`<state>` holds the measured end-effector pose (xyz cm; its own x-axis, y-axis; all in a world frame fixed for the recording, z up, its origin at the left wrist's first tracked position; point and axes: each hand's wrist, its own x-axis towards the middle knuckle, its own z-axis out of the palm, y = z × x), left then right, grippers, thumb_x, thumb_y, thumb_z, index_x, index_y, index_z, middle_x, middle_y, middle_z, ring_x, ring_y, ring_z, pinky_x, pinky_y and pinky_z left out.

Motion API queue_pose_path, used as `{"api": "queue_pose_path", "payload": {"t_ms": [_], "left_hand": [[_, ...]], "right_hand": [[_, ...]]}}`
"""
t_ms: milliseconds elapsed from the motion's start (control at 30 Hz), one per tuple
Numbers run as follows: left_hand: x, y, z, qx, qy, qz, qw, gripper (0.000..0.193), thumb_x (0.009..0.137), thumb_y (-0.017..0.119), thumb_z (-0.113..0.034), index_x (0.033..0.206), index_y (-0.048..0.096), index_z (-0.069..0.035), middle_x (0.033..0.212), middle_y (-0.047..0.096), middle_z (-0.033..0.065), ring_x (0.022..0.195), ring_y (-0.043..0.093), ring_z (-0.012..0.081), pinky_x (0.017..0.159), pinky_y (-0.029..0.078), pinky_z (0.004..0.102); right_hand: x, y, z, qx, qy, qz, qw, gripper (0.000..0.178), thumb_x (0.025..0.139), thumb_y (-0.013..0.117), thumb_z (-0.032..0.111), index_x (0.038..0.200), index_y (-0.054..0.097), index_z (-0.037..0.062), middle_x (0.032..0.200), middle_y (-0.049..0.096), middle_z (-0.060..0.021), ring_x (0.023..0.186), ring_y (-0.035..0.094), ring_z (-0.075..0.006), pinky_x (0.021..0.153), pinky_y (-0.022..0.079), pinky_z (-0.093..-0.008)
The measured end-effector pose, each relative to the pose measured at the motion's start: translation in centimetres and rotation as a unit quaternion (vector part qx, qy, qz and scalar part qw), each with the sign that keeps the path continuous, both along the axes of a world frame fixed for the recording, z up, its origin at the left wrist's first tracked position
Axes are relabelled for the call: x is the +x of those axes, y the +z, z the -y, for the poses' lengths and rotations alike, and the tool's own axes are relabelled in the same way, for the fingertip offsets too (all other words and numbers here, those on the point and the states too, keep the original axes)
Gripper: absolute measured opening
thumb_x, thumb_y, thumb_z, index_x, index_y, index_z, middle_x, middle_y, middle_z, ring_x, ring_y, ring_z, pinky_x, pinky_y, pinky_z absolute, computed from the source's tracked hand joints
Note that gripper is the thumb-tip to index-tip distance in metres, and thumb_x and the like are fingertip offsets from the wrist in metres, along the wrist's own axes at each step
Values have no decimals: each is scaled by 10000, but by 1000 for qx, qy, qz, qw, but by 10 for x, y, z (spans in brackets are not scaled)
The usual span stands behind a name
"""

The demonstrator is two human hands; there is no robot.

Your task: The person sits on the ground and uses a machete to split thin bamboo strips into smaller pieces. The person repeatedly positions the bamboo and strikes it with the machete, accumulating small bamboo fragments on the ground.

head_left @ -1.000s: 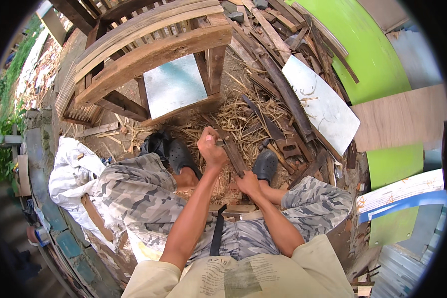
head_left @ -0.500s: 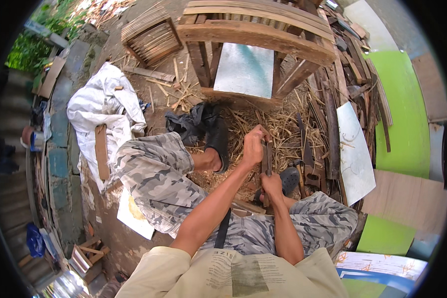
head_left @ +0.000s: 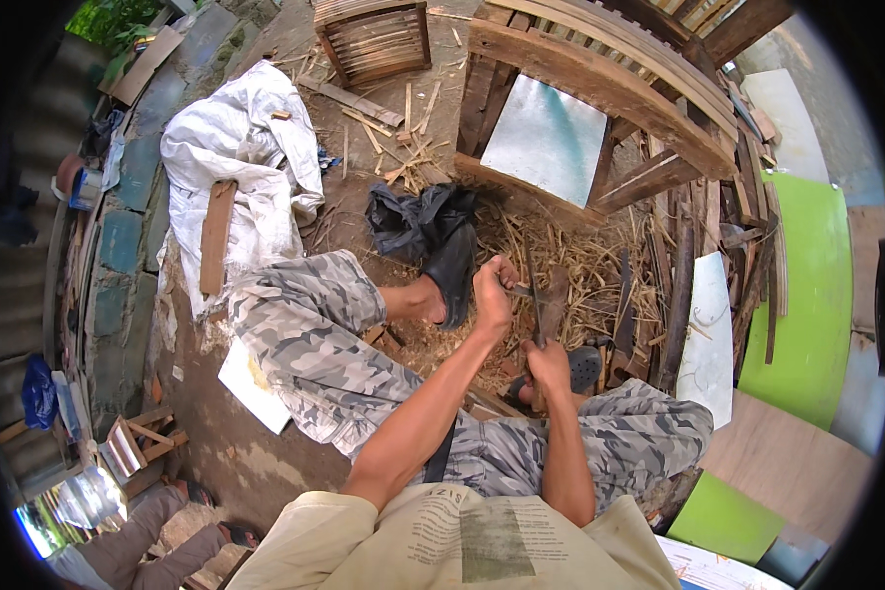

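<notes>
Between my bent knees, my left hand is closed, and a short, dark, flat piece like a blade sticks out from it to the right. I cannot make out the rest of what it grips. Lower and a little to the right, my right hand is wrapped round a long, thin, dark strip that points away from me. The two pieces meet or cross just right of my left fingers. A brown length of wood lies beside the strip, its lower end partly hidden by my right hand.
Ahead stands a wooden bench frame with a pale sheet in it. Shavings cover the ground. A white sack lies left, a black plastic bag near my foot. Another person's legs show at lower left.
The view has swung, so the bench sits farther right. My left hand has drawn nearer to my right hand, and the thin dark strip now stands out beyond it.
</notes>
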<state>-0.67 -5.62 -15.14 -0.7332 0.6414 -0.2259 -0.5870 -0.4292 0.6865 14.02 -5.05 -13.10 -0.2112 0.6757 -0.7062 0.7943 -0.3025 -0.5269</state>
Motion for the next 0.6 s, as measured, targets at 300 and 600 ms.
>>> {"api": "queue_pose_path", "payload": {"t_ms": [300,600], "left_hand": [[30,21,-43,-20,-103,-33,994,338,983,383,-256,714,299,-70,699,290,19,669,301,144,643,285,330],[58,36,-78,-69,-209,-295,930,381,983,329,-249,662,301,-46,619,309,47,600,276,154,584,266,345]], "right_hand": [[37,-21,3,22,-105,-49,993,298,876,616,257,756,579,-13,531,557,-91,422,573,-212,431,444,-368],[62,-33,10,219,-89,-23,971,299,848,624,268,798,607,-27,651,630,-227,632,645,-384,599,498,-434]]}}
